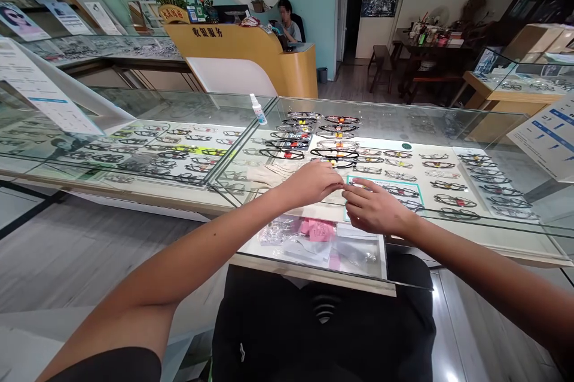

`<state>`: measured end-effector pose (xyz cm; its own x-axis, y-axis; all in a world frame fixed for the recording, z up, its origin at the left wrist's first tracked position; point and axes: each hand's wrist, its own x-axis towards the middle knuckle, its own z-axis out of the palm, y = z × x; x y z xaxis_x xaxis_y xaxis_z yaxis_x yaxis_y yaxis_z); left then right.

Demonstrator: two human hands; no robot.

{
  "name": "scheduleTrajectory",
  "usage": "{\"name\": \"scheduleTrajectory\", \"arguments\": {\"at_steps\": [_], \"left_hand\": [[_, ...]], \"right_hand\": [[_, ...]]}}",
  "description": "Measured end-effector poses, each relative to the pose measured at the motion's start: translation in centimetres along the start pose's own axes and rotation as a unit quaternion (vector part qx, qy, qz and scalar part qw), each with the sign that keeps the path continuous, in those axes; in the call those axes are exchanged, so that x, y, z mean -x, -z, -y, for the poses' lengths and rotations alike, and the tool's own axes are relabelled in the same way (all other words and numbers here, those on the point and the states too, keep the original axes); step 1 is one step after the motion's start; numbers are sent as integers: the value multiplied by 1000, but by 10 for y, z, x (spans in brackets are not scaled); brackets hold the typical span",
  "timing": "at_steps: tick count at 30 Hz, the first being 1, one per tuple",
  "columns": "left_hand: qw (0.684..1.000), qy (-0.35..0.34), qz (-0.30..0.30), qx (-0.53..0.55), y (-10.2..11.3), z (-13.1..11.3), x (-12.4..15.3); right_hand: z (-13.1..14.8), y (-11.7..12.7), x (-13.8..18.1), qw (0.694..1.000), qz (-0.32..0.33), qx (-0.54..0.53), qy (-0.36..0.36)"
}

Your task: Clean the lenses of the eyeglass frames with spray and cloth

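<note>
The left hand (pixel 316 182) curls its fingers inward, thumb and fingertips drawn together. The right hand (pixel 374 207) is half bent, its fingertips meeting those of the left above the glass counter (pixel 448 222). Whether either pinches something small between the fingertips, I cannot tell. The nearest black eyeglasses (pixel 334 154) sit just beyond the left hand, at the front of a column of frames. A pale cloth (pixel 269 174) lies beside the left hand, and an open drawer (pixel 314 263) with plastic bags (pixel 280 231) is below both hands.
</note>
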<state>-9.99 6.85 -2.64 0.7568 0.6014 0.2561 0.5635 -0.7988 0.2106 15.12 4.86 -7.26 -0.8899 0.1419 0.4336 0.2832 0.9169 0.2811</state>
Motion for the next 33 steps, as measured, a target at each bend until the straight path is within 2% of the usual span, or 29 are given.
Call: {"name": "scheduleTrajectory", "arguments": {"at_steps": [6,10,13,16,19,23,26,28,31,33], "left_hand": [[1000,20,-1,13,-4,10,6],[998,44,-40,24,-5,15,18],[988,101,-111,25,-1,17,29],[970,163,-177,25,5,16,46],[960,199,-195,5,9,15,71],[956,227,-176,-48,7,15,109],[953,244,-158,-85,7,18,135],[953,249,-138,-101,8,22,148],[964,230,-72,-109,10,33,162],[971,212,-29,-105,11,42,168]], "right_hand": [[0,0,-6,1000,8,11,5],[-1,-3,-18,999,17,-46,-6],[-13,-7,-31,993,16,-71,-90],[-32,-11,-44,979,25,-43,-198],[-47,-18,-54,969,60,-37,-235],[-53,-26,-63,960,114,-49,-253],[-50,-19,-69,950,136,-64,-273],[-44,-3,-73,945,136,-87,-285],[-22,38,-80,937,137,-163,-276],[-2,65,-84,911,178,-263,-262]]}}
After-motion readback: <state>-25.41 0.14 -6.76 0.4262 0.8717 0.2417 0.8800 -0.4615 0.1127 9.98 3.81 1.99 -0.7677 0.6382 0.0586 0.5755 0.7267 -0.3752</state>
